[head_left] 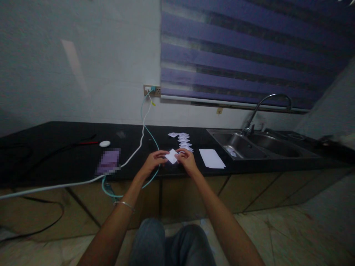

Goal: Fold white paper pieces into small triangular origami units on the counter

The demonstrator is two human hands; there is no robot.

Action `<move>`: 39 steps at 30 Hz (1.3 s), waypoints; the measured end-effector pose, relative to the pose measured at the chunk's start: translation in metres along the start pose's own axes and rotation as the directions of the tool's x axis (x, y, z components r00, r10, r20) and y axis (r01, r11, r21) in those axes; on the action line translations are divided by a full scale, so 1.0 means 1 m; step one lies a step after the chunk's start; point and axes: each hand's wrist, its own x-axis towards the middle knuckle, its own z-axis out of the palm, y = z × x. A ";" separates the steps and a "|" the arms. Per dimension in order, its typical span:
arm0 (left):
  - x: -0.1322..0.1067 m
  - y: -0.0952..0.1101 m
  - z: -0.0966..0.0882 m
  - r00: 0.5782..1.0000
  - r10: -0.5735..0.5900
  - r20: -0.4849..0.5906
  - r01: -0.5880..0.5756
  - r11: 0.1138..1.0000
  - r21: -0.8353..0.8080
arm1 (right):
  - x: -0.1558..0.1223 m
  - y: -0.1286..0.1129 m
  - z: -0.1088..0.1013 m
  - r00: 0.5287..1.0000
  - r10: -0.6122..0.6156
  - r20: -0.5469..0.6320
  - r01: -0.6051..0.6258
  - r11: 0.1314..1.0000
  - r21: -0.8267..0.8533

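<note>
Between my two hands is a small white folded paper (172,156), turned so that its corners point up and down. My left hand (154,162) pinches its left corner, and my right hand (186,159) pinches the right one. Just beyond my right hand, several folded white paper pieces (183,140) lie in a column on the black counter, with one more folded piece (173,135) to the left of its top. To the right of my right hand rests a stack of white paper sheets (212,159).
A steel double sink (235,142) with a curved faucet (255,111) is set into the counter (133,147) at right. White (140,144) and teal (153,137) cables run from the wall socket (152,90) past my left hand. A blurred purple object (109,160) and a white disc (104,143) lie left.
</note>
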 end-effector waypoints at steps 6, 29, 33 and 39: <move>-0.004 0.006 0.002 0.998 -0.007 -0.060 0.008 1.000 0.009 | 0.000 0.004 -0.003 1.000 0.005 0.007 -0.005 1.000 0.021; -0.004 0.005 0.002 0.993 -0.007 -0.119 0.014 0.998 0.056 | -0.005 -0.007 0.000 1.000 0.012 0.009 -0.011 0.995 -0.103; -0.003 0.003 0.000 0.991 0.017 -0.130 -0.004 0.995 0.102 | -0.004 -0.002 -0.003 1.000 -0.012 0.009 0.013 0.994 -0.112; -0.002 -0.001 0.000 0.987 0.054 -0.154 -0.036 0.992 0.118 | -0.003 0.004 -0.002 1.000 -0.008 -0.011 0.006 0.993 -0.122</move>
